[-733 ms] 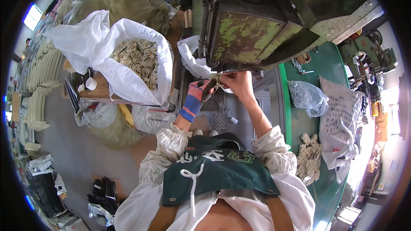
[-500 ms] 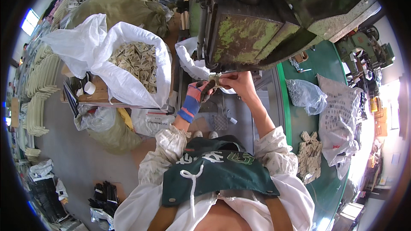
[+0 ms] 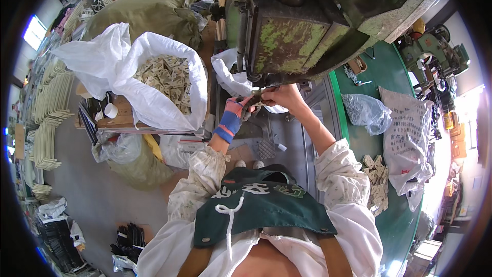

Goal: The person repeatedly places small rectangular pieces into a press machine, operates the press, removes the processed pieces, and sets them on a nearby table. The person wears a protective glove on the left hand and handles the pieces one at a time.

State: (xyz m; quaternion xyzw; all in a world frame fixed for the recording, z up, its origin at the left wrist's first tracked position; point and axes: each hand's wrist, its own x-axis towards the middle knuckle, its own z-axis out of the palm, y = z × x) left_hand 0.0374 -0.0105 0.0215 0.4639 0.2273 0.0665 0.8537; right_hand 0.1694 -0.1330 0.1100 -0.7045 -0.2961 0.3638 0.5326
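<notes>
My right hand (image 3: 282,96), bare, has thumb and fingertips pinched on a small pale piece (image 3: 258,101). My left hand (image 3: 240,110), in a striped glove, curls in close against it; I can't tell whether those fingers grip or only steady it. The piece sits between my fingertips, mostly hidden by them, just under the press block (image 3: 289,41). I judge it light and stiff, unlikely to crush, though fiddly and maybe slick through the glove; its outer edges look the best place to take hold.

The block hangs low over my fingers and limits any lift. Just beyond my left hand a small white sack (image 3: 230,74) crowds the space. Farther left, a big white sack (image 3: 197,72) gapes open, full of loose pale pieces (image 3: 164,79). On my right, the green table (image 3: 387,72) carries a clear bag (image 3: 366,113), a heap of similar pieces (image 3: 378,182) and a printed sack (image 3: 407,133).
</notes>
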